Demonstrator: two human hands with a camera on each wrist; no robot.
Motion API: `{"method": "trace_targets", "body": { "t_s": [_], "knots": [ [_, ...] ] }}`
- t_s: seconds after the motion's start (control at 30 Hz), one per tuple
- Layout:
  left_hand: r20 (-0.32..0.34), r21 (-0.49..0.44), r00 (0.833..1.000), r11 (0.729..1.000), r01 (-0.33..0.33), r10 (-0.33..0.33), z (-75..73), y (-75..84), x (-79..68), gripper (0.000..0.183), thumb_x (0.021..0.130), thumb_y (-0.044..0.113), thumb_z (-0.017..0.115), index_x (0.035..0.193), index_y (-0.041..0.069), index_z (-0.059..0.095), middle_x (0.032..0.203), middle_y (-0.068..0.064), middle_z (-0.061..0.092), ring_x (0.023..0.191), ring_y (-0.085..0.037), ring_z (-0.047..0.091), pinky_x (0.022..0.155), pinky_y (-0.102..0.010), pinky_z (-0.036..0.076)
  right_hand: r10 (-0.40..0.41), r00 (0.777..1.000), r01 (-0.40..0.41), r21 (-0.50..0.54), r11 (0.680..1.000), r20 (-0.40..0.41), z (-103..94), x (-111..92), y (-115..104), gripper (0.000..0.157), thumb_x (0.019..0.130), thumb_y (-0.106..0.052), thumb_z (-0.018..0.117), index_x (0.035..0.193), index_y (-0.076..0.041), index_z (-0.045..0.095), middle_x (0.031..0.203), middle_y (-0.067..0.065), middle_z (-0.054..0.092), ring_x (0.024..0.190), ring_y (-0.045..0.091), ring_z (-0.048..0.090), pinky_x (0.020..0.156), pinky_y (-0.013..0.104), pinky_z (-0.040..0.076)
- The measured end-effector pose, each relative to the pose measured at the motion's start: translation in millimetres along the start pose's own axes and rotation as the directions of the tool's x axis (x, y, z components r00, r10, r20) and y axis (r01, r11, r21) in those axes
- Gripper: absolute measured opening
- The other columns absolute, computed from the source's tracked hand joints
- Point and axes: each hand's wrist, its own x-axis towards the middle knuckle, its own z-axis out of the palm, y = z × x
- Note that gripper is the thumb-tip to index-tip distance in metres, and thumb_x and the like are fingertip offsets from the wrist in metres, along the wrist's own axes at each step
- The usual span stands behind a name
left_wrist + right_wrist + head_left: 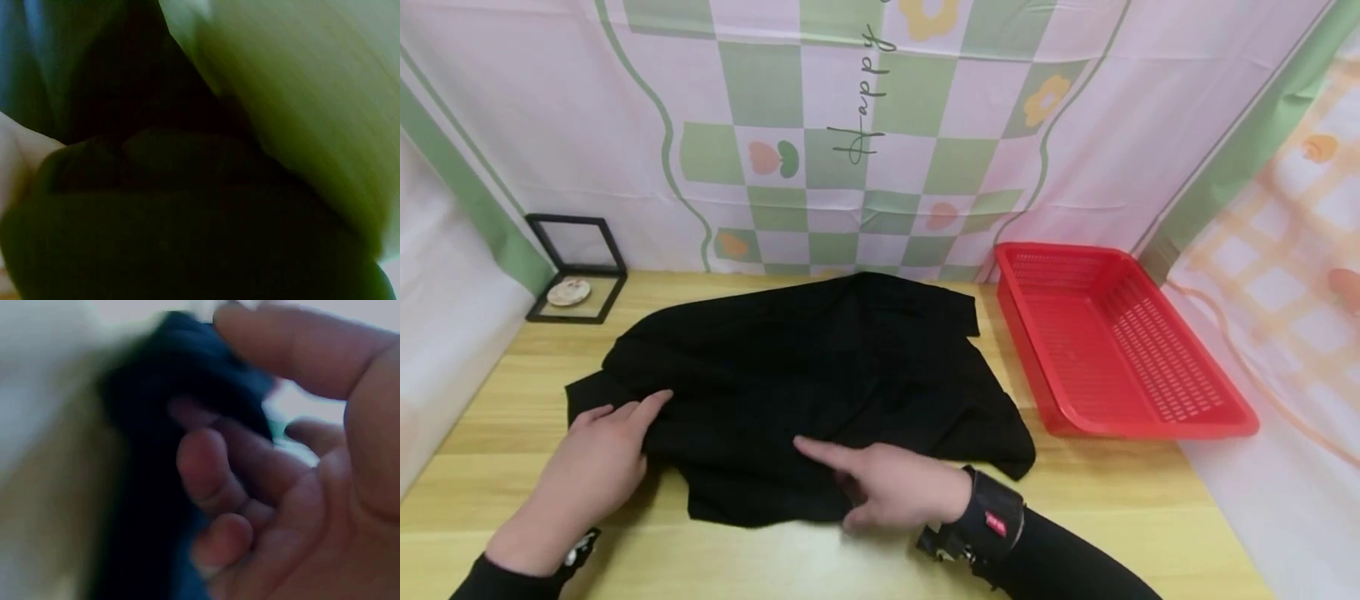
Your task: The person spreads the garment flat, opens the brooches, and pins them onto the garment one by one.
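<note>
A black garment, apparently a short-sleeved shirt (820, 367), lies spread and wrinkled across the wooden table. At its left end my left hand (602, 454) grips the cloth near a sleeve-like flap. Dark fabric (187, 231) fills much of the left wrist view, with only a bit of the hand (22, 150) at the edge and the fingertips hidden. Over the garment's near edge is my right hand (895, 483), its index finger pointing left and the others loosely bent. Nothing sits between the right hand's fingers (206, 462); whether they touch the cloth I cannot tell.
To the right stands a red plastic basket (1045, 375) with slotted sides. A black frame (613, 271) stands open at the back left, a small round pale item (568, 292) on its lower half. A patterned curtain (835, 83) hangs behind the table (760, 567).
</note>
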Motion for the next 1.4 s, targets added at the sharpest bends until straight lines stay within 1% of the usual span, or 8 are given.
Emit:
{"method": "trace_targets", "body": {
  "t_s": [0.1, 0.2, 0.37, 0.53, 0.8, 0.93, 1.17, 1.4],
  "knots": [
    [0.018, -0.003, 1.000, 1.000, 0.014, -0.014, -1.8, -2.6, -1.5, 0.059, 0.075, -0.007, 0.067, 0.132, -0.005, 0.053, 0.109, -0.025, 0.067, 0.094, -0.040, 0.065, 0.089, -0.062, 0.041, -0.035, 0.999, 0.030, -0.181, 0.983, -0.023, 14.6, 1, 1, 0.101, 0.085, -0.021, 0.080, 0.161, -0.030, 0.014, 0.075, -0.011, 0.057, 0.077, 0.004, 0.056, 0.081, 0.028, 0.048],
    [0.031, 0.000, 0.999, 1.000, 0.019, -0.019, -2.8, -4.1, -1.7, 0.058, 0.075, -0.006, 0.067, 0.131, -0.005, 0.054, 0.111, -0.026, 0.066, 0.096, -0.041, 0.064, 0.089, -0.063, 0.041, -0.015, 0.997, -0.005, -0.255, 0.967, -0.077, 25.8, 3, 2, 0.092, 0.085, -0.027, 0.080, 0.156, -0.017, 0.022, 0.091, -0.004, 0.066, 0.097, 0.010, 0.060, 0.096, 0.037, 0.045],
    [0.011, 0.027, 1.000, 1.000, 0.002, -0.002, -2.1, -6.0, -2.3, 0.058, 0.072, -0.005, 0.069, 0.129, -0.005, 0.056, 0.107, -0.025, 0.067, 0.094, -0.040, 0.065, 0.089, -0.063, 0.041, -0.010, 0.982, -0.061, -0.368, 0.928, -0.187, 35.9, 9, 0, 0.053, 0.083, -0.026, 0.079, 0.123, -0.012, 0.047, 0.096, 0.001, 0.064, 0.093, 0.014, 0.060, 0.086, 0.034, 0.047],
    [-0.010, 0.037, 1.000, 0.999, -0.003, 0.004, -1.2, -8.1, -3.4, 0.056, 0.070, -0.006, 0.071, 0.125, -0.005, 0.059, 0.103, -0.023, 0.068, 0.094, -0.040, 0.065, 0.087, -0.063, 0.041, -0.026, 0.980, -0.063, -0.434, 0.898, -0.198, 35.2, 16, 0, 0.027, 0.089, -0.019, 0.073, 0.112, -0.015, 0.060, 0.085, -0.007, 0.064, 0.079, 0.008, 0.060, 0.075, 0.029, 0.044],
    [-0.017, 0.043, 1.000, 0.999, -0.007, 0.008, -1.0, -10.5, -4.3, 0.053, 0.069, -0.008, 0.071, 0.121, -0.004, 0.062, 0.101, -0.020, 0.068, 0.093, -0.039, 0.065, 0.086, -0.062, 0.042, 0.029, 0.974, -0.029, 0.003, 1.000, -0.226, 17.5, 7, 2, 0.029, 0.101, -0.026, 0.060, 0.128, -0.014, 0.058, 0.100, -0.009, 0.064, 0.088, 0.003, 0.058, 0.082, 0.028, 0.049],
    [-0.035, 0.044, 0.999, 0.999, -0.009, 0.010, -0.2, -11.5, -4.2, 0.052, 0.068, -0.009, 0.070, 0.119, -0.003, 0.062, 0.097, -0.018, 0.068, 0.090, -0.037, 0.066, 0.087, -0.062, 0.042, 0.046, 0.980, -0.022, 0.120, 0.992, -0.196, 6.5, 3, 4, 0.030, 0.095, -0.032, 0.069, 0.118, -0.013, 0.065, 0.089, -0.012, 0.062, 0.081, 0.002, 0.057, 0.075, 0.023, 0.048],
    [-0.037, 0.040, 0.999, 0.999, -0.003, 0.005, 0.4, -12.6, -2.2, 0.047, 0.070, -0.010, 0.067, 0.117, -0.004, 0.063, 0.095, -0.017, 0.067, 0.087, -0.037, 0.066, 0.089, -0.063, 0.040, -0.058, 0.985, 0.058, -0.001, 0.998, -0.165, 0.2, -3, 9, 0.005, 0.089, -0.012, 0.069, 0.090, -0.014, 0.064, 0.084, -0.006, 0.050, 0.076, 0.006, 0.048, 0.069, 0.021, 0.042],
    [0.016, 0.030, 1.000, 0.999, 0.019, -0.020, -1.5, -11.9, -1.9, 0.045, 0.073, -0.011, 0.066, 0.118, -0.004, 0.063, 0.095, -0.018, 0.067, 0.089, -0.038, 0.065, 0.091, -0.066, 0.038, 0.017, 0.973, 0.073, 0.381, 0.922, -0.229, -2.2, -10, 12, 0.006, 0.103, -0.016, 0.055, 0.102, -0.010, 0.057, 0.074, -0.007, 0.047, 0.063, 0.008, 0.046, 0.061, 0.024, 0.040]
  ]
}}
